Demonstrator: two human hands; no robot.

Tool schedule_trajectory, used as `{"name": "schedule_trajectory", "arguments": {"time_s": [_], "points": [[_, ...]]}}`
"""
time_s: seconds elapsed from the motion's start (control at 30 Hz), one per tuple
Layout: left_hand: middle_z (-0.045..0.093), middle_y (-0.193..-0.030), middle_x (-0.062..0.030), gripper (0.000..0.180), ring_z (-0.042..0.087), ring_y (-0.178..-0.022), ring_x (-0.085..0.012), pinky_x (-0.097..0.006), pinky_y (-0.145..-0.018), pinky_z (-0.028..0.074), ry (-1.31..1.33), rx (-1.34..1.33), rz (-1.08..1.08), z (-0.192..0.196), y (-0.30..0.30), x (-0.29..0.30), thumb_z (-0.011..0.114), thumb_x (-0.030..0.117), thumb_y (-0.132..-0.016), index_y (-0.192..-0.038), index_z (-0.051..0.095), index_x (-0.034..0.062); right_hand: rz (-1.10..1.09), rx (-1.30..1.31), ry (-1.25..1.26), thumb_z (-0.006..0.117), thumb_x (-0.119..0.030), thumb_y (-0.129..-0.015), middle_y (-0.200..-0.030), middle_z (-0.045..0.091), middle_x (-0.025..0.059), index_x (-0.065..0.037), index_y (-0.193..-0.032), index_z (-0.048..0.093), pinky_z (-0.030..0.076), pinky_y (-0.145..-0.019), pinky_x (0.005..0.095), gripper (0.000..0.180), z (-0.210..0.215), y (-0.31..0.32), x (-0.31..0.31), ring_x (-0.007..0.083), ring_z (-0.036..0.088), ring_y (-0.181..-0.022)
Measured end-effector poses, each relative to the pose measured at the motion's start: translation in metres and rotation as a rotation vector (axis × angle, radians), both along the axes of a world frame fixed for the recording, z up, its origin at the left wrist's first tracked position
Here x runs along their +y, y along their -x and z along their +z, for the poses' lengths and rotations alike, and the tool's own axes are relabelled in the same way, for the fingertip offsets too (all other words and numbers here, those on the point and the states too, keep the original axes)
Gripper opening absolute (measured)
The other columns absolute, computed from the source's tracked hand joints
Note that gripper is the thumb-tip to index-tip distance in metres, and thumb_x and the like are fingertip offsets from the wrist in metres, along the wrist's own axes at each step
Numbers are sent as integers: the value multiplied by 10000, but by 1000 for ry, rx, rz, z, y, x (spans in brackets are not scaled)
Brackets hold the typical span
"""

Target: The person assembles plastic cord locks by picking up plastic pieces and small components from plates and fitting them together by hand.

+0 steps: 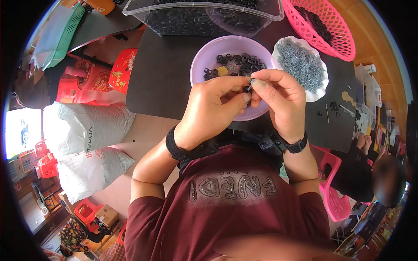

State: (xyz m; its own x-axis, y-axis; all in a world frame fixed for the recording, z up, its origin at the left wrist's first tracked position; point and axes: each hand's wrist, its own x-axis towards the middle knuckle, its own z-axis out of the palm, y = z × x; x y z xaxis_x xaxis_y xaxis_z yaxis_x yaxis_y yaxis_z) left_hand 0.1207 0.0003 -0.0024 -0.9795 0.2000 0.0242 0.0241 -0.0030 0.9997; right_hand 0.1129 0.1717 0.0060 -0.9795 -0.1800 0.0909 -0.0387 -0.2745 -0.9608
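My left hand point(213, 108) and my right hand point(281, 100) meet over a purple bowl point(209, 50) on a dark table point(165, 74). Between the fingertips of both hands sits a small black plastic part point(248, 88), pinched from both sides. The bowl holds several similar small black parts point(237, 63) and a yellowish piece. Just right of the bowl is a white scalloped dish point(320, 93) filled with small grey metal springs point(300, 63). Both wrists wear black bands.
A clear plastic bin point(204, 17) of black parts stands behind the bowl, a pink basket point(324, 26) at the back right. White sacks point(82, 130) and red stools point(122, 69) lie on the floor to the left. Another person point(383, 178) sits at the right by a pink chair point(333, 191).
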Motion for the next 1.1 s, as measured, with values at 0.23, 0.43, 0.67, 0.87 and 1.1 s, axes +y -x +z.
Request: {"name": "schedule_trajectory", "arguments": {"time_s": [0.23,0.43,0.67,0.87,1.1], "points": [[724,-896,-94,191,694,-777,-128,-260,-707,562,-92,-76,-4,0,2,-5,668,21,-879,-1058,667,-47,-16,8,5,663,-23,-915,-813,664,40,36,-1069,662,511,-653,200,165,0,2,5,81,624,-697],[725,-907,-94,179,691,-782,-121,-250,-709,567,-131,-84,44,-5,-1,-4,678,15,-887,-1057,670,-42,-34,15,-99,666,-26,-912,-811,659,31,25,-1057,674,510,-635,197,153,2,3,8,71,615,-693],[733,-909,-105,157,703,-801,-125,-255,-730,575,-101,-51,95,-6,-5,-2,671,-3,-888,-1043,681,-30,-32,16,-191,679,-45,-909,-801,658,15,7,-1044,689,481,-585,183,145,4,1,8,49,585,-662],[736,-910,-100,154,714,-846,-141,-265,-759,579,-107,9,103,-6,-7,-1,684,-4,-879,-1032,686,-22,-54,16,-245,690,-54,-904,-789,655,7,4,-1031,695,466,-575,179,140,5,-1,6,43,573,-646],[734,-936,-101,147,715,-857,-147,-270,-768,581,-85,39,108,-6,-8,-1,691,2,-877,-1022,684,-23,-55,23,-251,694,-46,-898,-783,652,2,5,-1026,695,462,-576,178,138,6,-2,8,40,570,-649]]}}
